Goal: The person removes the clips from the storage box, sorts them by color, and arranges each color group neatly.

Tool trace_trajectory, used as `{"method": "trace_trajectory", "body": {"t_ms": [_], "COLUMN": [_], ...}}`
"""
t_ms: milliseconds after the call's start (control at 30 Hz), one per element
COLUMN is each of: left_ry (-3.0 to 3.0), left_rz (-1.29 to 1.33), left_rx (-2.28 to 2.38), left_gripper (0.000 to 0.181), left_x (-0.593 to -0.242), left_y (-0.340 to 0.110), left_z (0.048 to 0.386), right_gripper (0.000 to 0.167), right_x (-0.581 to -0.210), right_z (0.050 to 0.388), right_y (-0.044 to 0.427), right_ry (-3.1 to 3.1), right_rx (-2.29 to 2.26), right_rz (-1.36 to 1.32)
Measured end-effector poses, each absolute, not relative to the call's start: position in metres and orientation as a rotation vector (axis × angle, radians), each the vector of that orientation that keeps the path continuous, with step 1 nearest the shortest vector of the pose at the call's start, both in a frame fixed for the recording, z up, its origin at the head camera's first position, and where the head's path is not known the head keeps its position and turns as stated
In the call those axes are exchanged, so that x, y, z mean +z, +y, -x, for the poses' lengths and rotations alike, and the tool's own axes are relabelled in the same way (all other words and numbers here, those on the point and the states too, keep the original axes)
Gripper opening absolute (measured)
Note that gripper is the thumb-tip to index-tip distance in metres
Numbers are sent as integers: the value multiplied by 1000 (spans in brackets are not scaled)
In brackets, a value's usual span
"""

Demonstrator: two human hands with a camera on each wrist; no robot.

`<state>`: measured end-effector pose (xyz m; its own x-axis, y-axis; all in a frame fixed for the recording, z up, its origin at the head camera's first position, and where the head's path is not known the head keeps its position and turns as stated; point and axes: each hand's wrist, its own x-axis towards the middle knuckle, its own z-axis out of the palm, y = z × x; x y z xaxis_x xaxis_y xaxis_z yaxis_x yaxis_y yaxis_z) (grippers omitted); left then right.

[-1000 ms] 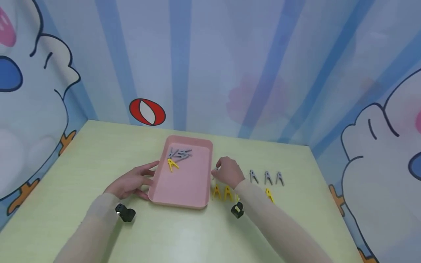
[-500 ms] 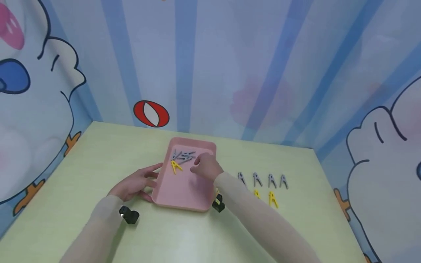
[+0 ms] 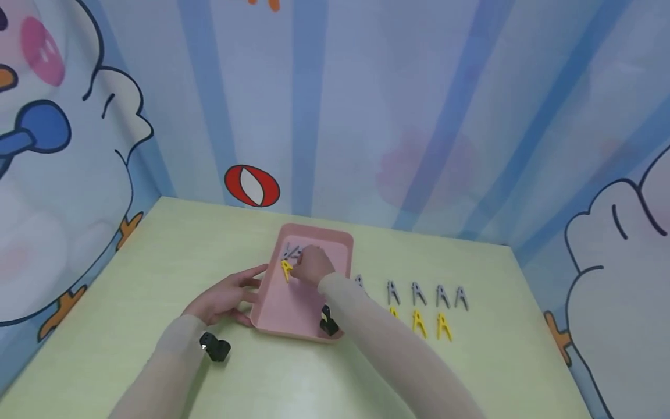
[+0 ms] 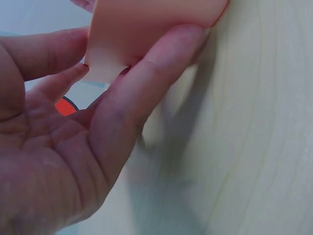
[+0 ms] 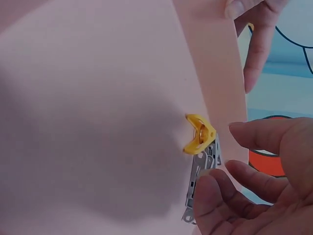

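A pink tray (image 3: 280, 314) lies on the table, holding one yellow clothespin (image 3: 286, 270) and several grey clothespins (image 3: 291, 252) near its far left corner. My left hand (image 3: 222, 298) touches the tray's left side with extended fingers; the thumb (image 4: 161, 68) lies against the tray's outer wall. Inside the tray, my right hand (image 3: 313, 266) is over the clothespins. In the right wrist view its thumb and fingers are spread apart beside the yellow clothespin (image 5: 201, 134), with the grey clothespins (image 5: 198, 181) close to a fingertip. Nothing shows between the fingertips.
Right of the tray stands a row of several grey clothespins (image 3: 417, 294), with yellow clothespins (image 3: 419, 323) in a row nearer me. My right sleeve (image 3: 366, 326) hides part of both rows. A patterned backdrop (image 3: 356, 116) rises behind the table (image 3: 262, 378).
My right hand has left a grey clothespin beside the tray and moved left over the tray to the clothespins inside. My left hand stays at the tray's side. The head view has shifted slightly.
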<state>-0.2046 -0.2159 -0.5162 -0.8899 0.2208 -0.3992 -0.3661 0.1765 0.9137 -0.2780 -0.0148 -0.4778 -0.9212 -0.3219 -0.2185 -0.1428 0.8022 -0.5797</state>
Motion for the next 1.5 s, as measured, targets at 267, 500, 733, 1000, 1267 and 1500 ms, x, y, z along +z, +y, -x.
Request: {"method": "trace_trajectory", "body": {"t_ms": [267, 500, 733, 1000, 1267, 1500], "left_ry": [2019, 1984, 2006, 2025, 2039, 2061], "left_rz": [129, 78, 76, 90, 101, 122], "left_rx": [1783, 1790, 1784, 1751, 1735, 1712], "left_gripper": [74, 74, 74, 74, 71, 74], "left_x": [-518, -523, -523, -519, -517, -520], "left_y": [-209, -197, -190, -194, -196, -196], "left_z": [204, 204, 210, 214, 219, 223], "right_gripper": [45, 20, 15, 21, 46, 48], "right_x": [-495, -513, -514, -504, -500, -492], "right_z": [288, 291, 288, 283, 284, 283], "right_y": [-20, -17, -10, -5, 3, 9], "right_ry": [2692, 2761, 2824, 2796, 2809, 2792], "right_rx": [-843, -737, -647, -734, -779, -817], "right_rz": [420, 422, 455, 390, 441, 438]}}
